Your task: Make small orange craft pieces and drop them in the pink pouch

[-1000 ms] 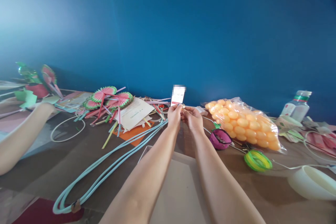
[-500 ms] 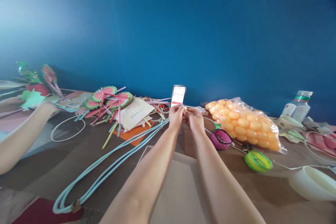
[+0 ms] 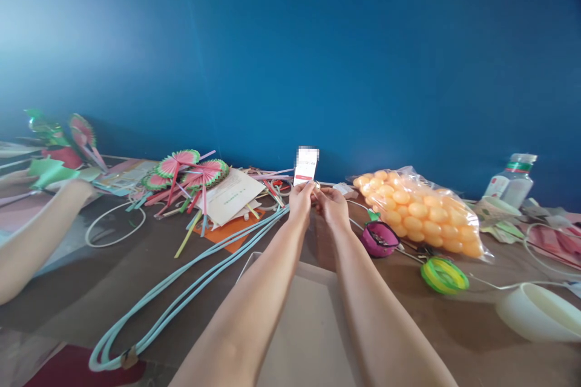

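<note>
My left hand [image 3: 301, 199] and my right hand [image 3: 333, 205] meet in front of me near the blue wall, both closed, their fingertips almost touching. Between the fingertips there is a small shiny bit, too small to name. Just behind the left fingers stands a lit phone [image 3: 304, 170], its lower edge hidden; I cannot tell whether it is held or leans on something. Below my forearms lies a shallow pale box [image 3: 313, 320]. A pink zip pouch [image 3: 380, 239] sits just right of my right wrist.
A bag of orange balls [image 3: 424, 211], green tape coils [image 3: 443, 275], a white roll [image 3: 540, 312] and a bottle [image 3: 512, 181] lie right. Left are pale-blue tubing [image 3: 195, 281], paper fans [image 3: 179, 163] and papers [image 3: 233, 196]. Another person's arm [image 3: 43, 236] reaches in, near green paper [image 3: 51, 172].
The whole view has shifted slightly, with things sitting a little further left. My hands keep the same pinched pose. The other person's arm has barely moved.
</note>
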{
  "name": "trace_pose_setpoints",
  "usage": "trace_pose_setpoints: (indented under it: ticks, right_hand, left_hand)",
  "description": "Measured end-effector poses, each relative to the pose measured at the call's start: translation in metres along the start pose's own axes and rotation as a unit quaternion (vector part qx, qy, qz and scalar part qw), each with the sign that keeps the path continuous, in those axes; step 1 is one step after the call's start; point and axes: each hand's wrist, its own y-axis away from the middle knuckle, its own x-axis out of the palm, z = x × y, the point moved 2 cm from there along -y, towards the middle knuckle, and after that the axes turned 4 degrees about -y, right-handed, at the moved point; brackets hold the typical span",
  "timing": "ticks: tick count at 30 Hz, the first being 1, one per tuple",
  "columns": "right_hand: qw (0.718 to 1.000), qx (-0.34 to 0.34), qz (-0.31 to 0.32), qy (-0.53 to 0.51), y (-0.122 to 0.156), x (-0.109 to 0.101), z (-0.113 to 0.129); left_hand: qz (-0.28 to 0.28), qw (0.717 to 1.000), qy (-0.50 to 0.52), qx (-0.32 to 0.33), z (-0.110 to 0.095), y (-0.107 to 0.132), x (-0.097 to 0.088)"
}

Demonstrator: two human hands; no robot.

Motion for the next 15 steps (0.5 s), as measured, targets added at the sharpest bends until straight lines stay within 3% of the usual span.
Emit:
trace_pose_setpoints:
  ticks: [5,15]
  right_hand:
    - [1.000,0.005,0.020,-0.011,0.0014,0.0009,-0.0001]
    - [0.999,0.015,0.031,-0.001,0.0018,0.0015,-0.0005]
  left_hand:
    - [0.015,0.999,0.037,-0.034,0.0046,-0.0069,-0.0030]
    - [-0.019,0.997,0.056,-0.053,0.0036,-0.0085,-0.0040]
